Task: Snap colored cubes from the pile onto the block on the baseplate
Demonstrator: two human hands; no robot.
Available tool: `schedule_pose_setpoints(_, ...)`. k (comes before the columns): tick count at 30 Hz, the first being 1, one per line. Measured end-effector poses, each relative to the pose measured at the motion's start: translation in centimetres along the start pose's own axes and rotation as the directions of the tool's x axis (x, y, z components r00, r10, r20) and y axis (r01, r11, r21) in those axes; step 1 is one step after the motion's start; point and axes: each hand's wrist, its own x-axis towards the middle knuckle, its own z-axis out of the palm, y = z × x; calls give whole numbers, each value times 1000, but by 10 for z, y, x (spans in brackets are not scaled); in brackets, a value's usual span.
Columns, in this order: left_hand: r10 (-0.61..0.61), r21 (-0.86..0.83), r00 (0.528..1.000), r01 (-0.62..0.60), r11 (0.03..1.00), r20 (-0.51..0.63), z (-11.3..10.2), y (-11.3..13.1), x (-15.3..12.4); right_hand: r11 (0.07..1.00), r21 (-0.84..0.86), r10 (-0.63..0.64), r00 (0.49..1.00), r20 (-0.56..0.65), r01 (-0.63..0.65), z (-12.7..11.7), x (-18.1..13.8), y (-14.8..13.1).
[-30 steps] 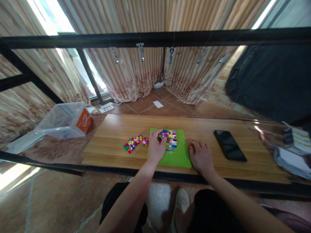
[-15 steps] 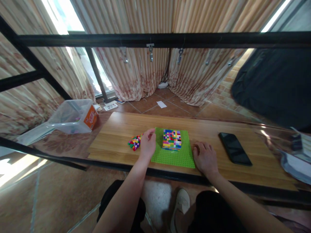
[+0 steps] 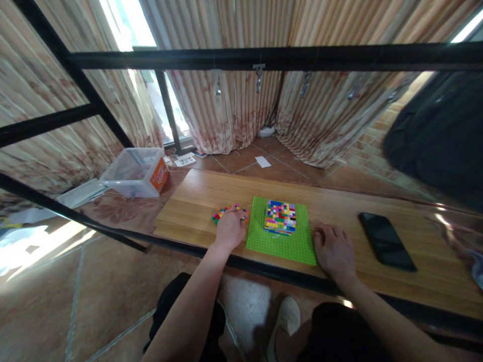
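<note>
Resting on the loose coloured bricks [image 3: 226, 211] left of the green baseplate [image 3: 281, 239], the left hand [image 3: 230, 229] covers them, grip unclear. The right hand [image 3: 334, 249] lies flat, fingers spread, beside the baseplate's right edge; the brick block [image 3: 280, 217] stands on its far half.

table [image 3: 339, 201]: matt wood grain | baseplate [image 3: 281, 244]: studded green plastic | phone [image 3: 387, 246]: glossy black | curtains [image 3: 241, 110]: ribbed cloth

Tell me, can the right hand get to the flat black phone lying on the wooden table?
Probably yes. The right hand rests flat on the wooden table beside the green baseplate, and only bare wood lies between it and the flat black phone. Nothing stands in the way.
</note>
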Motion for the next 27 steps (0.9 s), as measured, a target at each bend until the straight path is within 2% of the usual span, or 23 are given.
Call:
schedule_pose_setpoints(3,37,63,999,-38,997,24,5,1,1,1000,-9,0,1000,-1,0,0,0,0)
schedule_pose_setpoints(11,39,122,998,-44,991,42,9,2,0,999,-32,11,1000,10,-11,-3,0,-2)
schedule_pose_setpoints(13,42,73,999,-43,996,16,7,3,0,999,-30,14,1000,12,-13,-2,0,-2)
schedule_pose_setpoints(16,45,-86,999,-46,995,-17,5,8,1,1000,-21,8,1000,5,-8,-2,0,-1)
schedule_pose_setpoints(21,77,-371,995,-92,924,-56,8,21,1,1000,-3,-1,1000,-1,1,-3,1,-2)
schedule_pose_setpoints(27,127,-463,984,-171,870,-125,15,37,3,1000,0,27,1000,12,-27,-6,1,-5)
